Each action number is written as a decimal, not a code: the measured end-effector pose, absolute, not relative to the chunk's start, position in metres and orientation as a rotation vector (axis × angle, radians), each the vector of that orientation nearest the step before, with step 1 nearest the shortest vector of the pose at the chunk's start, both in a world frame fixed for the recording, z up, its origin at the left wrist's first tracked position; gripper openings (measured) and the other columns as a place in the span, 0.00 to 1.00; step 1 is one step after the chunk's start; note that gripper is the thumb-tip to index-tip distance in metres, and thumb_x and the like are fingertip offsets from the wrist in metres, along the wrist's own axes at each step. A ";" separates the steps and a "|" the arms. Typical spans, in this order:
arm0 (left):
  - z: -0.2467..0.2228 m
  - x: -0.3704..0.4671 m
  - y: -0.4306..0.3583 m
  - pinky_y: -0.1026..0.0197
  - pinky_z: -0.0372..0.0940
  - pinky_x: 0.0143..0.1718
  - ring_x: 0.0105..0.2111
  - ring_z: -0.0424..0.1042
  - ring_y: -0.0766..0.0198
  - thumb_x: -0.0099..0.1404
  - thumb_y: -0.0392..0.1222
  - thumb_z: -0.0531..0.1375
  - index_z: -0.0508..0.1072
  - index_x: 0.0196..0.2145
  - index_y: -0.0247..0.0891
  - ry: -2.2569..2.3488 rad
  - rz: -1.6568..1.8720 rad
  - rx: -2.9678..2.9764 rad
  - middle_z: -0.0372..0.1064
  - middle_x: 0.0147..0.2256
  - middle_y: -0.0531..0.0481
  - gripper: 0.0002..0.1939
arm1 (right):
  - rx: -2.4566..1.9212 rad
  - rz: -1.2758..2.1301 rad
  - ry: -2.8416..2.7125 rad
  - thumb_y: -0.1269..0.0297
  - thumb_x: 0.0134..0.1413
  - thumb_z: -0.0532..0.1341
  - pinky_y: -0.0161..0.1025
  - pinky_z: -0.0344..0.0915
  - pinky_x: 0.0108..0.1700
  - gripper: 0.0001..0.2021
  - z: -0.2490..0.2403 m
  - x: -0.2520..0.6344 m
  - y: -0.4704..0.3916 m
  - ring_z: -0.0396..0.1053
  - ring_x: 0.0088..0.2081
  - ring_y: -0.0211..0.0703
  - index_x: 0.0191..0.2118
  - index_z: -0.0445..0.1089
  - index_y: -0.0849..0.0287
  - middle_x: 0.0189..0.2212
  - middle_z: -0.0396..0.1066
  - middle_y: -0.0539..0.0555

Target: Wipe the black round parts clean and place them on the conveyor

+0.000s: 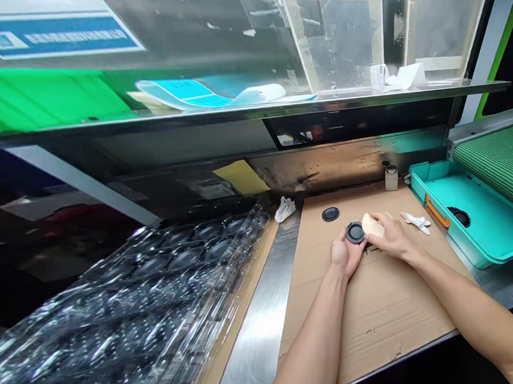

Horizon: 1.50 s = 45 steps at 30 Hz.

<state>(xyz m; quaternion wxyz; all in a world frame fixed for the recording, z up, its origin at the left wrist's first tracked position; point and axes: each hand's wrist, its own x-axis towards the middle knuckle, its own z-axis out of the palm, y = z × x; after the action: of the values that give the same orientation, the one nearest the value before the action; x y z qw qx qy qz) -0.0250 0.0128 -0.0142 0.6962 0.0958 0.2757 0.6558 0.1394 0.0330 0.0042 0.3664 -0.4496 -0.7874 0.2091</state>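
My left hand (346, 255) is closed on a round black part (355, 232) that has a ring-shaped rim, like a cap. Its face points up towards me. In my right hand (390, 237) is a pale cream piece with a curved edge, like a sponge pad (371, 226), pinched close beside the black part. Whether the pad touches it I cannot tell. Another round black part (330, 214) lies flat on the cardboard sheet (400, 310), beyond my left hand. To the right of my right hand is a crumpled white cloth or glove (416, 222).
A teal tray (490, 217) holding black round parts stands at right, beside a green conveyor belt (495, 153). A small bottle (391, 178) stands at the back. Clear plastic blister trays (159, 300) fill the left. A shelf (252, 109) crosses above the bench.
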 end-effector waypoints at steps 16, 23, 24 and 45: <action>-0.013 -0.018 0.010 0.47 0.70 0.54 0.49 0.76 0.53 0.75 0.42 0.48 0.76 0.41 0.33 0.649 1.430 0.275 0.77 0.43 0.37 0.18 | -1.177 0.501 -2.238 0.64 0.62 0.61 0.40 0.69 0.54 0.17 0.012 0.135 0.025 0.76 0.49 0.47 0.55 0.75 0.55 0.47 0.78 0.56; -0.014 -0.017 0.011 0.49 0.70 0.55 0.46 0.76 0.56 0.76 0.42 0.48 0.75 0.38 0.34 0.641 1.453 0.270 0.77 0.43 0.41 0.18 | -1.211 0.479 -2.221 0.63 0.63 0.60 0.42 0.66 0.58 0.18 0.003 0.138 0.032 0.73 0.54 0.49 0.58 0.73 0.55 0.52 0.76 0.56; -0.014 -0.017 0.011 0.50 0.70 0.55 0.46 0.76 0.56 0.76 0.42 0.48 0.75 0.38 0.33 0.644 1.446 0.273 0.77 0.42 0.40 0.18 | -1.196 0.495 -2.226 0.62 0.64 0.60 0.42 0.66 0.58 0.19 0.002 0.138 0.033 0.73 0.55 0.49 0.58 0.72 0.55 0.53 0.75 0.56; -0.012 -0.004 0.008 0.51 0.69 0.57 0.51 0.76 0.55 0.76 0.43 0.46 0.75 0.50 0.31 0.681 1.430 0.255 0.78 0.46 0.38 0.21 | -1.751 0.430 -2.240 0.49 0.71 0.48 0.41 0.62 0.44 0.20 0.018 0.110 0.010 0.75 0.45 0.54 0.60 0.58 0.55 0.45 0.76 0.61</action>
<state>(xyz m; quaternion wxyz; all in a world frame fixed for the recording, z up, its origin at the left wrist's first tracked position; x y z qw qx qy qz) -0.0037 0.0084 -0.0121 0.6954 0.1143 0.3051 0.6406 0.1105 0.0102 0.0178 0.1327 -0.6037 -0.7720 0.1481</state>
